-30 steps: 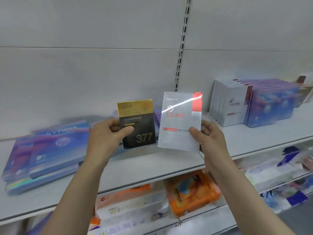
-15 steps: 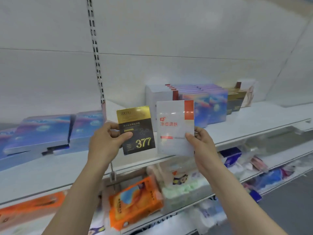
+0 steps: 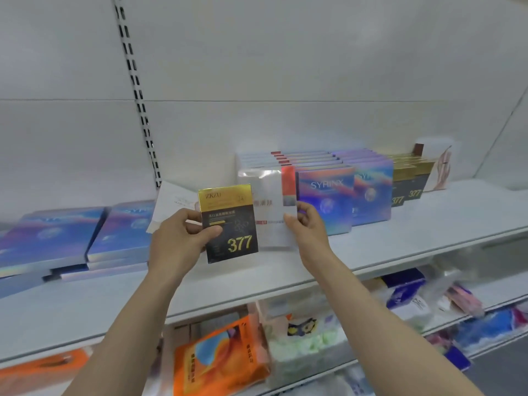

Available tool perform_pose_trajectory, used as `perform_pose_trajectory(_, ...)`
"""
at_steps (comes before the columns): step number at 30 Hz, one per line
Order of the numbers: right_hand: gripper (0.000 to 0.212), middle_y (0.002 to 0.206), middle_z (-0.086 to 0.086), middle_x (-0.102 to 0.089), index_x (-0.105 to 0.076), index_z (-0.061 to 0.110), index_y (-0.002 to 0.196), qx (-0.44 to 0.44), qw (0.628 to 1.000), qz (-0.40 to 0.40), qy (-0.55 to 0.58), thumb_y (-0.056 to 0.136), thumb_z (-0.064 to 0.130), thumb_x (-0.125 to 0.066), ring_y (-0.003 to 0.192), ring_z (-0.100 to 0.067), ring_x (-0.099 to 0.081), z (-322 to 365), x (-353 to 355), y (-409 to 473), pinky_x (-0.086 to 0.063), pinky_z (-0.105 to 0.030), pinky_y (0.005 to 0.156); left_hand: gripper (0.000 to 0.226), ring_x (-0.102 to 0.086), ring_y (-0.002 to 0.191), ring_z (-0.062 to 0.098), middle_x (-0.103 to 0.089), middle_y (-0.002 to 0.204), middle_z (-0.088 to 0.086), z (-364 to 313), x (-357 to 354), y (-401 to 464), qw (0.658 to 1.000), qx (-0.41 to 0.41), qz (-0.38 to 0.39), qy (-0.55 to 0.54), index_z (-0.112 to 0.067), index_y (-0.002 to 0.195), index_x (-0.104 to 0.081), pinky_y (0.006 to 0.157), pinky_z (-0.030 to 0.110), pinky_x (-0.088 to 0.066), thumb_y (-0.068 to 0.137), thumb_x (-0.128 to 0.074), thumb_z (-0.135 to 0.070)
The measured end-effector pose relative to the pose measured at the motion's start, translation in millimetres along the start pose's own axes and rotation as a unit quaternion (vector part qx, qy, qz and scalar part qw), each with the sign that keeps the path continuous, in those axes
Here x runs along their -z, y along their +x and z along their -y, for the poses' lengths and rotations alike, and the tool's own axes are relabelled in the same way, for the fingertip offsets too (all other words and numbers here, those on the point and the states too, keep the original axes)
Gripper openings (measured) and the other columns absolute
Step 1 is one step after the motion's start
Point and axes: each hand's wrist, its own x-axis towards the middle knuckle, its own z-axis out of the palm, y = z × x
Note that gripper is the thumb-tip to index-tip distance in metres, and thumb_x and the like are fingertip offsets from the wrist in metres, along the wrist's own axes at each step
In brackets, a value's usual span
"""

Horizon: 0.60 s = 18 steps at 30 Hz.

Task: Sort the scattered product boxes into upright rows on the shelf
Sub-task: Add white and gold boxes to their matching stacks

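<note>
White shelf boards [image 3: 371, 252] run across a white back wall, with a black slotted rail [image 3: 137, 90] going up the wall on the left side.

Both arms reach up and forward from the bottom of the view. The left hand [image 3: 177, 238] holds a black and gold box [image 3: 228, 224] marked "377". Its thumb lies on the front and its fingers curl behind the left edge. The box is upright and up off the shelf. The right hand [image 3: 307, 227] pinches a white box with a red corner [image 3: 275, 207] by its right edge, thumb in front. That box is upright too, partly behind the black and gold one. It is just in front of the row of white boxes [image 3: 257, 161].

To the right stand rows of blue SYRINX boxes [image 3: 325, 201], then black and gold boxes [image 3: 408, 184], then a white box with a hand picture [image 3: 437, 164] near the wall corner. To the left, more blue boxes [image 3: 57, 238] lie flat in piles. A white box [image 3: 171, 201] leans behind the left hand.

Bare shelf shows along the front edge, and between the flat piles and the upright rows. Below, a lower shelf holds an orange pack [image 3: 220, 361] and other packs.
</note>
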Motion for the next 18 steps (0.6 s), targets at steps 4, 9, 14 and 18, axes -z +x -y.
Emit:
perform_pose_trajectory(4, 0.036, 0.107, 0.003, -0.07, -0.067, 0.019, 0.121, 0.085, 0.98, -0.074, -0.164, 0.086, 0.017, -0.074, 0.099, -0.011, -0.065, 3, -3, 8, -0.054, -0.034, 0.095, 0.026, -0.072, 0.069, 0.015, -0.074, 0.077, -0.006, -5, -15, 20, 1.0, -0.006, 0.016, -0.008, -0.032, 0.088, -0.063, 0.076, 0.05, -0.058, 0.072, -0.083, -0.036)
perform_pose_trajectory(9, 0.033, 0.109, 0.018, -0.065, -0.064, 0.031, 0.119, 0.174, 0.958, -0.095, -0.208, 0.089, 0.043, -0.068, 0.1, 0.0, -0.058, 31, -13, 3, -0.044, -0.011, 0.082, 0.026, -0.072, 0.075, 0.016, -0.073, 0.077, -0.007, -16, -32, 31, 0.997, -0.031, 0.061, -0.017, -0.038, 0.087, -0.065, 0.079, 0.049, -0.057, 0.067, -0.081, -0.04)
perform_pose_trajectory(14, 0.025, 0.094, 0.007, -0.075, -0.067, 0.028, 0.107, 0.09, 0.991, 0.059, -0.076, 0.086, 0.015, -0.075, 0.09, -0.007, -0.071, 44, -10, 11, -0.055, -0.018, 0.077, 0.031, -0.069, 0.077, 0.002, -0.074, 0.086, -0.011, -20, -47, 46, 0.995, -0.066, 0.065, -0.038, -0.037, 0.099, -0.063, 0.072, 0.034, -0.057, 0.074, -0.078, -0.046)
perform_pose_trajectory(18, 0.027, 0.099, -0.009, -0.075, -0.066, 0.012, 0.111, 0.078, 0.996, -0.019, 0.031, 0.086, 0.004, -0.072, 0.09, -0.02, -0.072, 52, 19, 27, -0.058, -0.031, 0.077, 0.078, -0.057, 0.113, 0.002, -0.059, 0.13, -0.008, -12, -67, 57, 0.997, -0.058, 0.026, -0.037, -0.028, 0.141, -0.043, 0.09, 0.022, -0.044, 0.074, -0.075, -0.053)
